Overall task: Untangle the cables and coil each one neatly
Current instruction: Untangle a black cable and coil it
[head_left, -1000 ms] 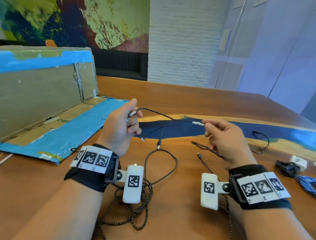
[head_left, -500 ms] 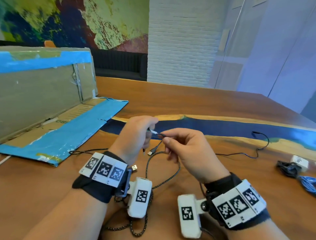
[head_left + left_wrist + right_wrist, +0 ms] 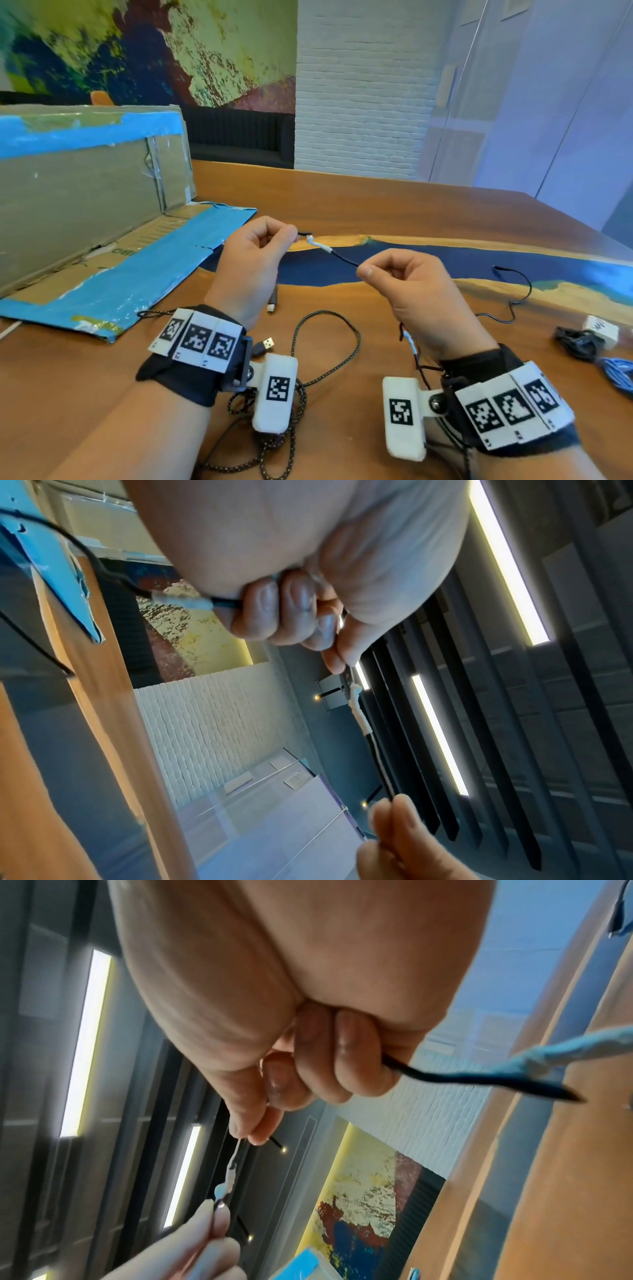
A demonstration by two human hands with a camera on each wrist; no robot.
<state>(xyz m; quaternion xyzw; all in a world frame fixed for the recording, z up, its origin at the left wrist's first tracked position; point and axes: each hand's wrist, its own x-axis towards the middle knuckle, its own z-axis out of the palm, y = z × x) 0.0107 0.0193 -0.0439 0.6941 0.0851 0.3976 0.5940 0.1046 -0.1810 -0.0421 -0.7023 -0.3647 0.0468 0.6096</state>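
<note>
A thin black cable (image 3: 344, 259) with white tape wraps stretches in the air between both hands, above the wooden table (image 3: 376, 205). My left hand (image 3: 250, 260) pinches one end of it between thumb and forefinger (image 3: 337, 658), other fingers curled round more of it. My right hand (image 3: 407, 287) pinches the cable (image 3: 236, 1153) a short way along, and its curled fingers hold a further stretch that hangs below the wrist. A braided black cable (image 3: 325, 346) with a USB plug (image 3: 265, 344) lies in loose loops on the table under my wrists.
An opened cardboard box (image 3: 85, 205) with blue tape lies at the left. Another part of thin black cable (image 3: 513, 294) trails at the right. A black bundle (image 3: 575, 342), a white adapter (image 3: 603, 327) and a blue cable (image 3: 620, 373) sit at the right edge.
My hands, close together half a second ago, have drawn apart and risen, pulling the thin black cable taut between them.
</note>
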